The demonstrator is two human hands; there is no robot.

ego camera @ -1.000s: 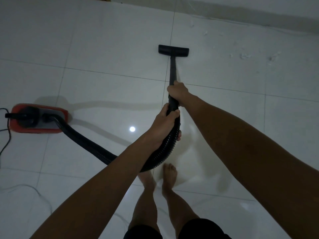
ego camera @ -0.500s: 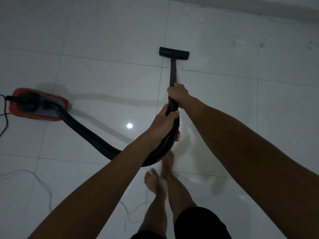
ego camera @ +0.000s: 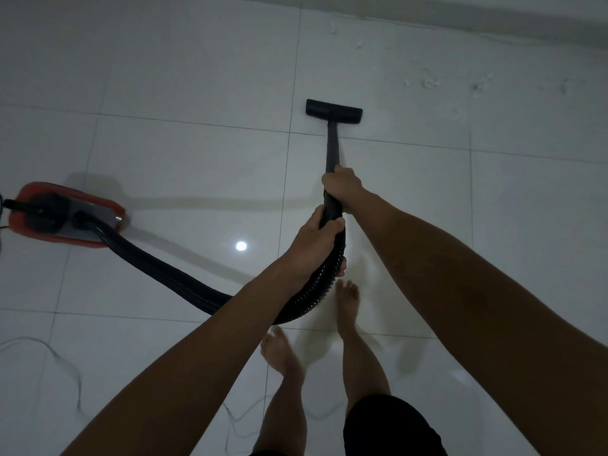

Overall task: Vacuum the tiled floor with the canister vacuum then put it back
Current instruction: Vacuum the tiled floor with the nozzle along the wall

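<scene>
Head view, looking down: we see both bare arms reaching into the centre of the frame toward a black rigid vacuum wand [ego camera: 331, 149]. Our right hand [ego camera: 342, 187] wraps its fingers around the wand, higher in the frame; our left hand [ego camera: 317, 238] grips just below it, where the wand joins the black ribbed flexible hose [ego camera: 171, 274]. Both hands are closed firmly round the tube, the two nearly touching.

At the far end of the wand, above centre, the black rectangular floor nozzle [ego camera: 334, 110] lies flat on the glossy white tiled floor [ego camera: 184, 77], just beyond a grout line. The hose curves from the left hand down and leftward to the red and grey canister vacuum body [ego camera: 65, 213], which stands on the tiles at the left edge of the frame, well apart from the nozzle. A thin pale power cord [ego camera: 62, 360] trails across the lower left tiles.

Small pale specks of debris [ego camera: 429, 82] lie scattered in the upper right, near the base of the grey wall [ego camera: 493, 24]. Our two bare feet [ego camera: 347, 301] stand at lower centre, the right ahead of the left. A round light reflection [ego camera: 241, 246] shines between canister and hands.
</scene>
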